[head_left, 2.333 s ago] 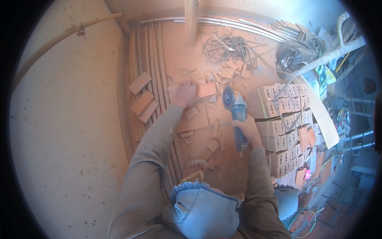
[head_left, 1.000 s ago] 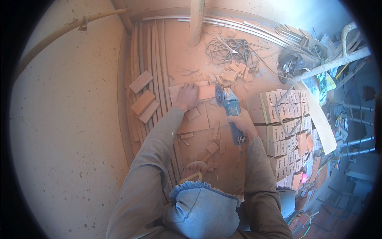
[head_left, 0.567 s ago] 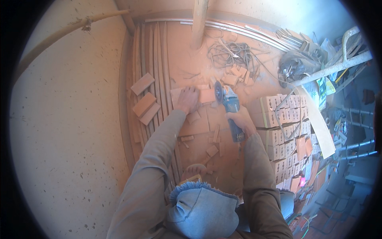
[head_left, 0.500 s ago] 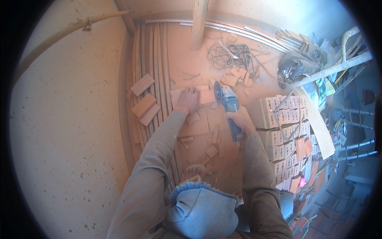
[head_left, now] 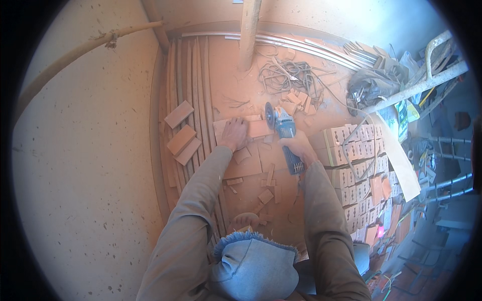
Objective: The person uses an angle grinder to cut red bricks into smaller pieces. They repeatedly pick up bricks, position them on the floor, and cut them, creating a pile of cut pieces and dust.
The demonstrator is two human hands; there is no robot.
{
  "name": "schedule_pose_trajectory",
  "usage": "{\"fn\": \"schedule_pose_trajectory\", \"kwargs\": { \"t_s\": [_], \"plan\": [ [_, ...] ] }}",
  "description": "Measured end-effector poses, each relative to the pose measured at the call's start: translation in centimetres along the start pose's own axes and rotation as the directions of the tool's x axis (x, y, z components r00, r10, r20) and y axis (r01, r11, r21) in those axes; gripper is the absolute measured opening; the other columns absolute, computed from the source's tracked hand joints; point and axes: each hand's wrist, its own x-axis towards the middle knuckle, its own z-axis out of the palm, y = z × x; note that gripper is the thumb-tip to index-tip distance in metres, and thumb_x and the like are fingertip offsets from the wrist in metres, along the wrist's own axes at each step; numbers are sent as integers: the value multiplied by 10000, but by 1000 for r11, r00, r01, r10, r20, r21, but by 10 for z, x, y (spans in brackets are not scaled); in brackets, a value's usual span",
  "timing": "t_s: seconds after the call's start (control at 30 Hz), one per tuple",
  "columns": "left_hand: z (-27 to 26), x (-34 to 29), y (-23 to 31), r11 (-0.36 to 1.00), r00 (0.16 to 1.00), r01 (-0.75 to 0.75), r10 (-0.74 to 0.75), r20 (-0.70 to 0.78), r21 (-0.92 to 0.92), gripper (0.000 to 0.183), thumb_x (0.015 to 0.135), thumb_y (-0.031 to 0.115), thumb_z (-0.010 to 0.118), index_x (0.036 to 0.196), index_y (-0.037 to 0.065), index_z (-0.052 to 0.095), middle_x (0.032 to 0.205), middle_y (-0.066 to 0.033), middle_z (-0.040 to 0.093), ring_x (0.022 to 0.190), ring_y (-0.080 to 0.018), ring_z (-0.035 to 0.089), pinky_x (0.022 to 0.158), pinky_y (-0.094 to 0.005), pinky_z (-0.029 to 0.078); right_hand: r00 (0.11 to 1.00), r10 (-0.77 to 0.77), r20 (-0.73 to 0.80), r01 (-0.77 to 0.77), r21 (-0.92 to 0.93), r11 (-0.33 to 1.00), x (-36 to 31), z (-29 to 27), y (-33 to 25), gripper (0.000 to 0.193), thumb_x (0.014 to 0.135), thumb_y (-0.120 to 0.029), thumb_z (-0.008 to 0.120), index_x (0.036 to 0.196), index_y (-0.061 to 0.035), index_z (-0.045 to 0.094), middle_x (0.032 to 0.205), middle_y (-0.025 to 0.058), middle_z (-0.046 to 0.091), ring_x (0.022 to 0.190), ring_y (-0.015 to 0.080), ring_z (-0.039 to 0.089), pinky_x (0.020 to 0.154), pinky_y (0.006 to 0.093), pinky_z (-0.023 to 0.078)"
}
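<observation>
The denim (head_left: 253, 271) is faded blue with a frayed edge; plain grey-brown sleeves (head_left: 187, 213) flank it, and bare toes (head_left: 245, 217) show just beyond it.

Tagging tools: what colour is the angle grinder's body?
The angle grinder's body is teal-blue; best seen in the head view.

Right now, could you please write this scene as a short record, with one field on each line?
Left hand: at the left end of an orange tile
Right hand: gripping a blue angle grinder
Disc: by the tile's right end; contact unclear
Far left: three loose tiles on long poles
Right: stacked slotted bricks
Beyond: tangled cord
</observation>
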Motion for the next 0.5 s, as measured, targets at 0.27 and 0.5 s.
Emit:
{"fn": "schedule_pose_trajectory", "kwargs": {
  "t_s": [0.27,0.5],
  "plan": [
    [0,-2,0,1000,1000,-12,12,-5,-6,626,820,396,832,1253,-17,648,1285,-170,622,1260,-330,548,1058,-456,439,1000,30,10,-29,-9,1000,-22,-1,16,414,742,-198,788,1082,22,698,941,129,736,858,233,715,773,377,552],
    [-7,-1,2,1000,998,-18,19,54,-4,655,855,400,791,1330,-5,593,1346,-189,594,1306,-356,523,1102,-470,419,999,42,12,-42,8,999,-45,-2,22,421,747,-197,788,1094,23,693,951,132,733,868,241,710,783,381,549]
  ]
}}
